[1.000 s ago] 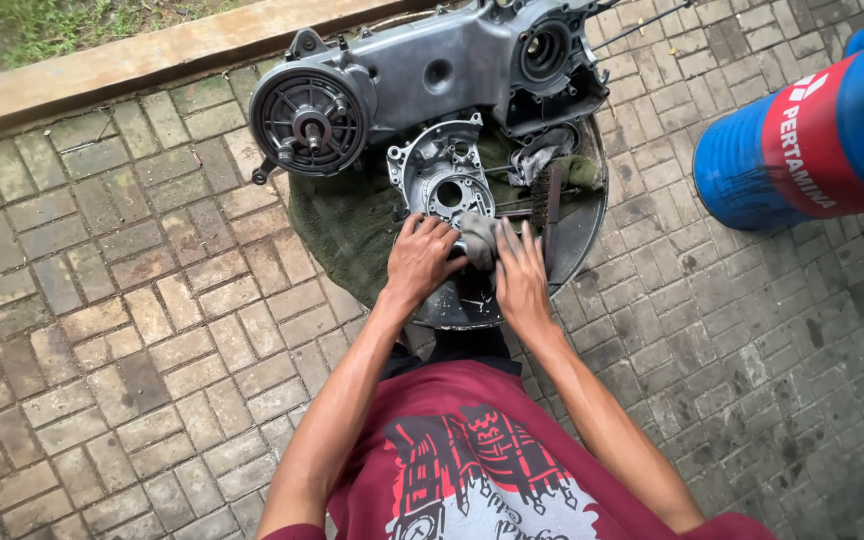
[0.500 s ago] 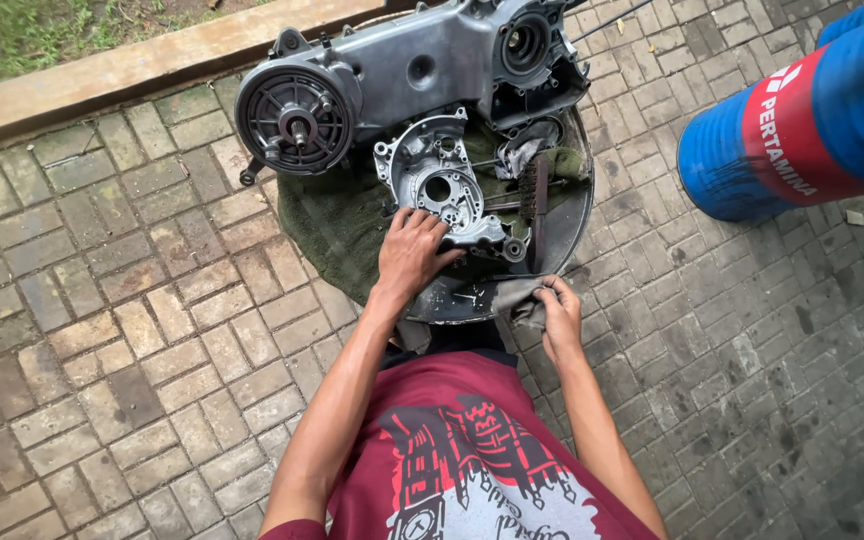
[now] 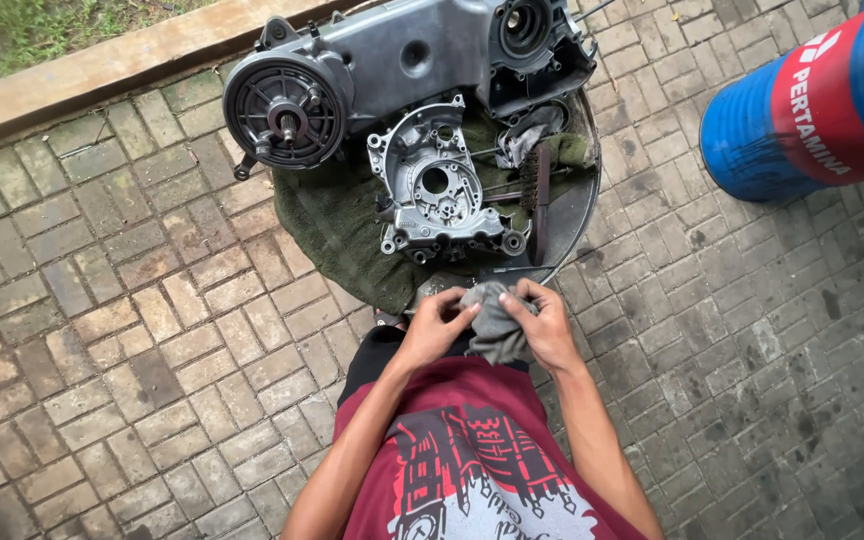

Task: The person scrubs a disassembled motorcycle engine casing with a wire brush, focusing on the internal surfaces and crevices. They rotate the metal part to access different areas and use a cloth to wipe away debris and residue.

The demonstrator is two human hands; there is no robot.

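My left hand (image 3: 439,326) and my right hand (image 3: 542,322) both grip a crumpled grey rag (image 3: 494,318) close to my body, just in front of a round metal tray (image 3: 574,215). On the tray lies a dark green cloth (image 3: 337,225) with a silver engine cover (image 3: 435,190) resting flat on it. A large grey engine crankcase (image 3: 392,60) with a round black fan housing (image 3: 284,110) sits across the far side of the tray. A dark wire brush (image 3: 539,195) lies to the right of the cover.
A blue drum with a red band (image 3: 812,100) lies at the upper right. Brick paving (image 3: 102,330) surrounds the tray. A concrete kerb (image 3: 102,65) and grass (image 3: 32,25) run along the top left.
My left hand has left the engine cover and come back to my body. Both hands now hold the rag together, where earlier only the right hand held it.
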